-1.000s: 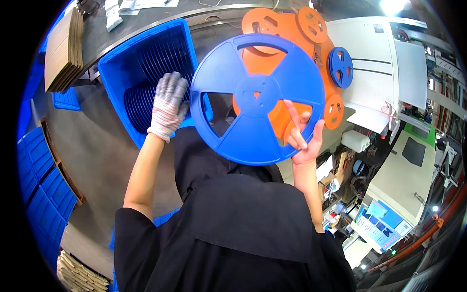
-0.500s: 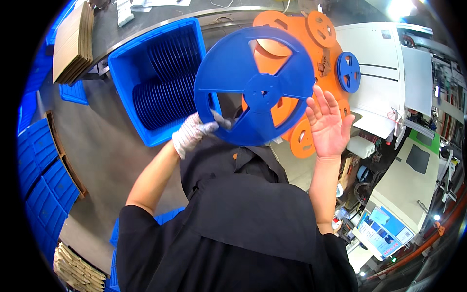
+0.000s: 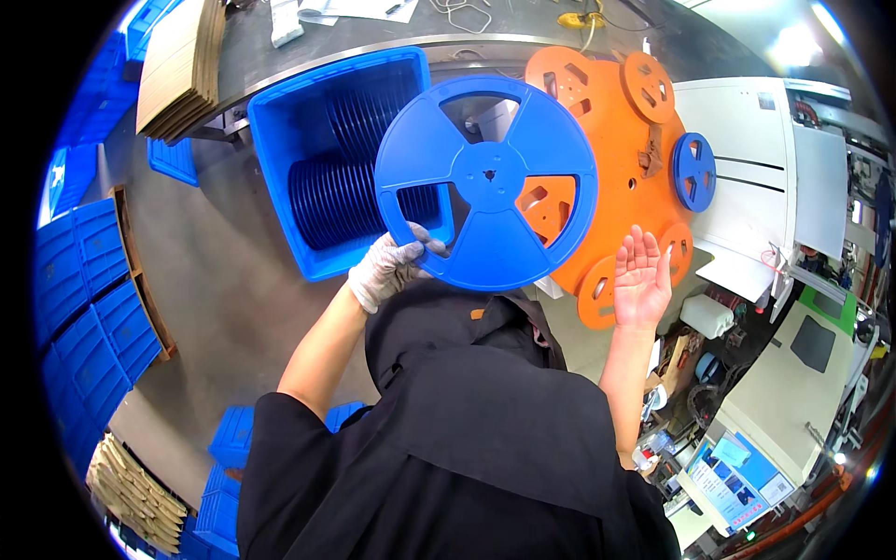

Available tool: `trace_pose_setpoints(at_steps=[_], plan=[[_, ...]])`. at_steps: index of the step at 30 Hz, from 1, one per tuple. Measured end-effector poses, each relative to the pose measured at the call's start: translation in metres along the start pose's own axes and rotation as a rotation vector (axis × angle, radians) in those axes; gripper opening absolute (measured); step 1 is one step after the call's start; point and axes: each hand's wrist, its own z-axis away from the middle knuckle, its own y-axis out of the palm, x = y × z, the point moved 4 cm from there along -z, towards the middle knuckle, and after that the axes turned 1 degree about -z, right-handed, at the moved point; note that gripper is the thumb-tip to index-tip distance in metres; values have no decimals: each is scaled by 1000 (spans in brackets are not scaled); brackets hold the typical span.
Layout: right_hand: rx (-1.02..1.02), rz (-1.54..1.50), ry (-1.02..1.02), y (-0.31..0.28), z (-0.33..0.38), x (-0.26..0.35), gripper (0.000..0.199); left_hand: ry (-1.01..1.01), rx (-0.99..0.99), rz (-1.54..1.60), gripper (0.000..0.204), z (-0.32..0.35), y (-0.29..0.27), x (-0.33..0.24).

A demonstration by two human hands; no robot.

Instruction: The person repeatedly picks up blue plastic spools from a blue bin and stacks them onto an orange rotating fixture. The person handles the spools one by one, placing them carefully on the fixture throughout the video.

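A large blue plastic reel point(image 3: 487, 177) with wide cut-outs and a small hub hole is held up in front of me, its flat face toward my view. My left hand point(image 3: 386, 269), in a pale glove with grey fingertips, grips its lower left rim. Bare and palm up, my right hand point(image 3: 641, 282) is apart from the reel, to its lower right, fingers stretched out. Behind the reel's left side stands a blue bin point(image 3: 280, 177) with rows of similar blue reels point(image 3: 322, 205) on edge.
An orange rotary plate point(image 3: 621, 140) carries several orange discs and a smaller blue reel point(image 3: 693, 172). Flat cardboard point(image 3: 177, 65) is stacked on the dark bench point(image 3: 359, 33). White machinery point(image 3: 737, 168) stands to the right, and blue crates point(image 3: 89, 299) are stacked to the left.
The blue reel has turned in my left hand's hold, so its cut-outs sit differently. My right hand has moved lower and away from the reel's rim. The whole view has shifted slightly.
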Motion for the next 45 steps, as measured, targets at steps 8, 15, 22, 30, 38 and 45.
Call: trace_pose_setpoints(at_steps=[8,15,22,30,38,45], plan=[[-28,-14,47,-17,7,-21,38,182,-582,-297,21,27,-68,-27],[-96,17,166,-24,17,-61,38,239,-1086,-545,16,21,-183,-64],[-134,88,201,-12,25,-72,37,232,-1129,-790,17,-23,-199,-109],[-217,92,199,-26,38,-73,38,151,-1043,-969,20,-49,-200,-113],[-173,122,150,-47,51,-58,38,-121,-1068,-975,81,-64,-191,-81],[-231,65,157,-95,80,-56,38,-376,-992,-1049,77,-37,-159,27]])
